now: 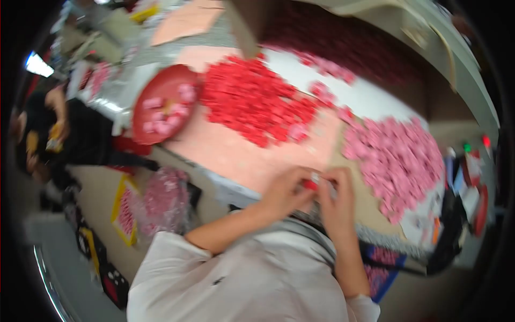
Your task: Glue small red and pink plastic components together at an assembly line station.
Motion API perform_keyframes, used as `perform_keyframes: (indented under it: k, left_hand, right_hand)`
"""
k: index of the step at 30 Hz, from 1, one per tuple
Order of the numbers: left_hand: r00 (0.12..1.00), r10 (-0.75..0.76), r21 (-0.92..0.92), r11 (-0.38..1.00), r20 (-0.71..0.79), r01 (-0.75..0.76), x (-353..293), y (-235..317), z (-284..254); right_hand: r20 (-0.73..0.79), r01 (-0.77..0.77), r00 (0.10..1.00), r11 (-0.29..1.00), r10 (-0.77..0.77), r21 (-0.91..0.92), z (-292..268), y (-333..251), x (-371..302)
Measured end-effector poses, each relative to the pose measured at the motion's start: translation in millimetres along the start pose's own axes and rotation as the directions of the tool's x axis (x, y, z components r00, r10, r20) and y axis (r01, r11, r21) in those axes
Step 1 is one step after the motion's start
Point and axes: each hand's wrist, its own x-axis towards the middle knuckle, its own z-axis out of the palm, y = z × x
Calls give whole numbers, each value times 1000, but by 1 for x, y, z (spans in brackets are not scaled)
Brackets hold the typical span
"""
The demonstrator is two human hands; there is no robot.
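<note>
My left hand (pixel 294 190) and my right hand (pixel 336 199) meet at the near edge of the table, fingertips close together. Pinched between them is a small red piece (pixel 310 184) with a bit of white beside it; blur hides its exact kind. Beyond my hands a heap of small red pieces (pixel 249 102) covers a pale pink sheet (pixel 225 153). To the right lies a heap of small pink pieces (pixel 399 161).
A red round tray (pixel 140 121) with several pink pieces stands at the left. An open box (pixel 343 43) of dark pink pieces is at the back. On the floor at left are a filled plastic bag (pixel 167 196) and a yellow crate (pixel 116 206). Another person (pixel 75 129) stands far left.
</note>
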Motion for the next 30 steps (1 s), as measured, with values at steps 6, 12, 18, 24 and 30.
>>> perform_keyframes:
  k: [6, 12, 18, 24, 30]
  left_hand:
    - [987, -126, -367, 917, 97, 153, -40, 59, -15]
    - [987, -97, -388, 911, 130, 141, -63, 79, -24]
    - [996, 63, -242, 969, 71, -44, -71, 91, -29]
    - [990, 85, -262, 964, 110, -54, -84, 95, -24]
    - [957, 288, 177, 944, -30, -278, -98, 134, -75]
  right_hand:
    - [-34, -129, 990, 984, 134, 125, -22, -59, -67]
    - [-152, 71, 976, 887, -156, -456, -54, -104, -78]
    - [-128, 11, 992, 1000, -14, -25, -35, -100, -97]
    - [230, -352, 935, 771, 269, 530, -35, -96, -101]
    - [49, -209, 978, 926, 204, 314, -35, -97, -91]
